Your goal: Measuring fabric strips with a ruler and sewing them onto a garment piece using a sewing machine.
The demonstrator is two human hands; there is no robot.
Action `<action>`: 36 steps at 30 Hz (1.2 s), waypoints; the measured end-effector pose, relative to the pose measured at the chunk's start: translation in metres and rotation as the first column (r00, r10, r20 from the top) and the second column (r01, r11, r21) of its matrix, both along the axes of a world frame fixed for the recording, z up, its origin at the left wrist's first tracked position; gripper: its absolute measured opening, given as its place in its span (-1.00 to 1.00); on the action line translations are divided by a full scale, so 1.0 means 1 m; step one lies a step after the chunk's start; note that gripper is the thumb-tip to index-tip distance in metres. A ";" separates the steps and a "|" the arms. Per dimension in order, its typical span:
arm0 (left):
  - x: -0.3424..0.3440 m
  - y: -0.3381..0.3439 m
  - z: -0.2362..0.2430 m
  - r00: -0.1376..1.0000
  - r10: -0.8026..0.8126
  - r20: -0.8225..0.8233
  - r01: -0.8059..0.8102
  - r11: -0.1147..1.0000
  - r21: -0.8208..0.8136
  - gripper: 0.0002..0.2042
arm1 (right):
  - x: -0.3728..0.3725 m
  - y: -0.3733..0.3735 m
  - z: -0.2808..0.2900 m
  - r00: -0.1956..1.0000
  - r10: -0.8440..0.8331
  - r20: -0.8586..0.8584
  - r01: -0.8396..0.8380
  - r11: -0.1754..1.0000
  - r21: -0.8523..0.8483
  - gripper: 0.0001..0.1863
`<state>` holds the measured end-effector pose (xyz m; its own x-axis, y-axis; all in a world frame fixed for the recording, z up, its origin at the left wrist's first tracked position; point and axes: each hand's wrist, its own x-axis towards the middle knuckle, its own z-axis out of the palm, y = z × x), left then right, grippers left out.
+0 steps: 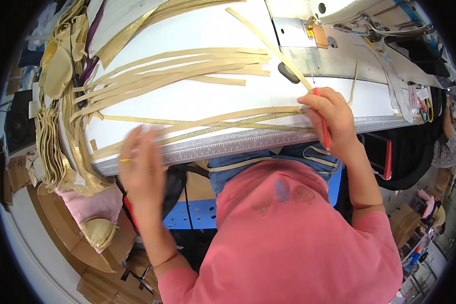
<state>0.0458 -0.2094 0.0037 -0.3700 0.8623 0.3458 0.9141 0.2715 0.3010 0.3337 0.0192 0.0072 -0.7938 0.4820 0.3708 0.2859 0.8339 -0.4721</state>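
My right hand (334,116) is closed round a red pen (323,124) held upright over the table's front edge. Its fingertips are by the right end of a beige fabric strip (228,116), which runs left along the ruler. Another beige strip (268,43) slants from the back down to this hand. Near the ruler's left end is my left hand (142,164), smeared by motion; whether it touches a strip I cannot tell. Thin gold strips (248,121) cross the beige one beside the metal ruler (228,144). Several more beige strips (177,71) lie behind them.
A sewing machine (309,33) stands at the back right, with a dark oval piece (288,72) before it. Bundles of gold strips (50,147) hang over the table's left end. Scissors (429,109) are at the far right. A pink cushion (93,205) lies below left.
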 end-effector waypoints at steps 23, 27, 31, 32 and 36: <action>-0.098 0.108 0.024 0.890 -0.400 -0.219 0.424 0.903 0.075 -0.81 | -0.057 0.014 0.014 0.991 -0.115 0.067 0.097 0.969 0.228 -0.73; -0.038 0.195 0.016 0.660 -0.669 -0.342 0.737 0.663 0.126 -0.81 | -0.039 0.012 0.012 0.958 -0.218 0.183 0.183 0.964 0.194 -0.71; -0.016 0.242 0.002 0.642 -0.717 -0.274 0.743 0.669 -0.011 -0.88 | -0.042 0.010 0.004 0.960 -0.224 0.169 0.200 0.969 0.147 -0.74; -0.014 0.251 0.000 0.639 -0.705 -0.308 0.735 0.678 -0.027 -0.92 | -0.044 0.008 0.003 0.955 -0.234 0.181 0.209 0.967 0.149 -0.76; -0.011 0.259 -0.003 0.673 -0.679 -0.295 0.716 0.698 0.025 -0.98 | -0.046 0.007 0.004 0.954 -0.248 0.168 0.222 0.962 0.161 -0.80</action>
<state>0.0345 0.0491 0.0004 0.4335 0.7740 0.4615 0.8659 -0.4996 0.0244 0.2874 0.0264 0.0112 -0.7253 0.6174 0.3047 0.5529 0.7860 -0.2765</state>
